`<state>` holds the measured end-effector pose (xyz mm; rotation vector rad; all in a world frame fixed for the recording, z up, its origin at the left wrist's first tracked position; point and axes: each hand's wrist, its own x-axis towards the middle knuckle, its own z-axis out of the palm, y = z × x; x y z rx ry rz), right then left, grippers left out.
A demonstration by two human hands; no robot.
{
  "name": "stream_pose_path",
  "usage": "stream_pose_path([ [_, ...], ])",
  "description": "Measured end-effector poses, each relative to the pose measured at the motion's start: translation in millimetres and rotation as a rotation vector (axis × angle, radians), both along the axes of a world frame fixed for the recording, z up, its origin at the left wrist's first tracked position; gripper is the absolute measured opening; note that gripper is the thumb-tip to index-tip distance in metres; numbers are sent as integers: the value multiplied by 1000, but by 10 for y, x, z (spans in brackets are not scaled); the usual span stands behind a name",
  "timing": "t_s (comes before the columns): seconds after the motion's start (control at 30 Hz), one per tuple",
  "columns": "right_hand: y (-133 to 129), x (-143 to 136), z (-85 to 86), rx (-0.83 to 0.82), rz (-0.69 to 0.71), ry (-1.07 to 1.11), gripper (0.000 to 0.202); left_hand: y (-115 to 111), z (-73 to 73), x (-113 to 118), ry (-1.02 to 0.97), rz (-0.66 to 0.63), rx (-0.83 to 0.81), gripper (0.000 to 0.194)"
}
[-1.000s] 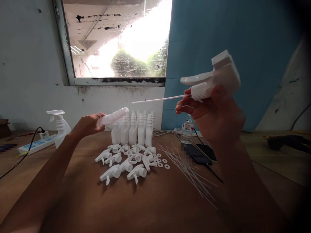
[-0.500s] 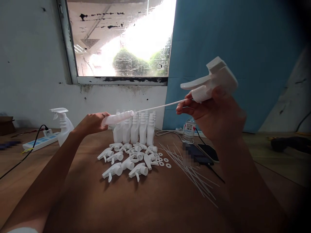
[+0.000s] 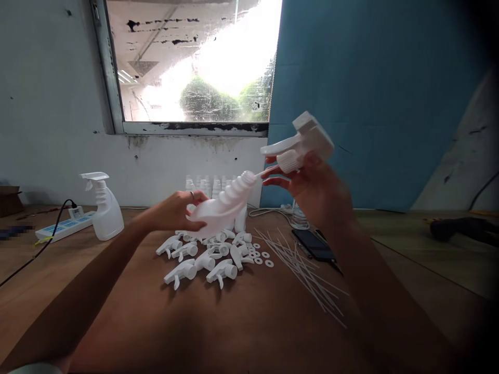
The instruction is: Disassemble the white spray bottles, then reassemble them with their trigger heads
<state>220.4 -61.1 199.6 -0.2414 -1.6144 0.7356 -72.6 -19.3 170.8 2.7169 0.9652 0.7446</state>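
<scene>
Translucent white plastic bottle [image 3: 222, 209] with a ribbed neck is held tilted above the brown tabletop [image 3: 156, 327], mouth up and to the right, the left hand [image 3: 171, 210] gripping its lower body. The right hand [image 3: 325, 189] grips a white plastic trigger spray head [image 3: 310, 139] with a fluted collar, a thin white tube [image 3: 264, 172] running from it to the bottle's mouth. The tube appears to be in both parts, but the collar is apart from the neck, so these two are not joined. At the far left, a white spray bottle [image 3: 107, 215] stands upright with its head fitted. Loose white trigger heads [image 3: 222, 271] lie in a cluster in front of upright bottles without heads [image 3: 217, 187], beside flat white ring washers [image 3: 269, 264] and a scatter of thin white straws [image 3: 306, 272]. How deep the tube sits is hard to make out, and whether a washer is inside the collar cannot be told. The held bottle and left hand hide part of the rows, so no sure count is possible; the right forearm covers part of the black phone [image 3: 315, 245].
</scene>
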Motion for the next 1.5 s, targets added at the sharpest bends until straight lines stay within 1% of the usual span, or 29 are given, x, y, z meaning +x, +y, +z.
stream_pose_path([
  [0.07,-5,-73,-59,-19,1,13,29,-112,-93,203,-52,-63,-117,41],
  [0.17,1,-203,-168,-107,-55,18,35,-239,-252,454,-84,-84,-281,40],
  [0.27,40,-328,-303,-182,-73,61,41,-294,-378,602,-70,-63,-361,44],
  [0.33,77,-398,-403,-209,-46,95,40,-296,-400,633,17,-31,-376,50],
  [0.4,108,-456,-502,-239,-16,108,39,-287,-334,605,159,-18,-377,59],
  [0.43,118,-482,-546,-253,-4,108,38,-282,-261,569,219,-25,-375,62],
  [0.5,126,-531,-616,-271,17,102,37,-282,-48,467,253,-56,-332,63],
  [0.53,125,-554,-642,-279,30,100,37,-290,78,410,222,-62,-286,59],
  [0.6,116,-598,-678,-310,65,88,36,-319,322,312,104,-43,-118,46],
  [0.63,109,-617,-690,-330,81,83,36,-340,420,283,24,-16,-28,44],
  [0.7,97,-648,-708,-366,98,72,36,-384,542,276,-124,29,125,42],
  [0.73,92,-659,-715,-375,101,64,35,-403,565,297,-176,43,179,42],
  [0.8,83,-673,-729,-373,102,50,34,-429,555,371,-207,39,246,42],
  [0.93,61,-677,-762,-352,142,19,29,-424,473,493,-131,-37,306,33],
  [1.07,31,-677,-786,-327,237,-32,24,-410,460,472,-127,-90,365,24],
  [1.23,20,-669,-760,-360,318,-67,28,-418,466,435,-117,-124,343,21],
  [1.37,29,-683,-768,-346,366,-103,29,-422,449,462,-140,-113,373,18],
  [1.5,38,-709,-826,-307,305,-49,34,-460,438,480,-156,-115,301,19],
])
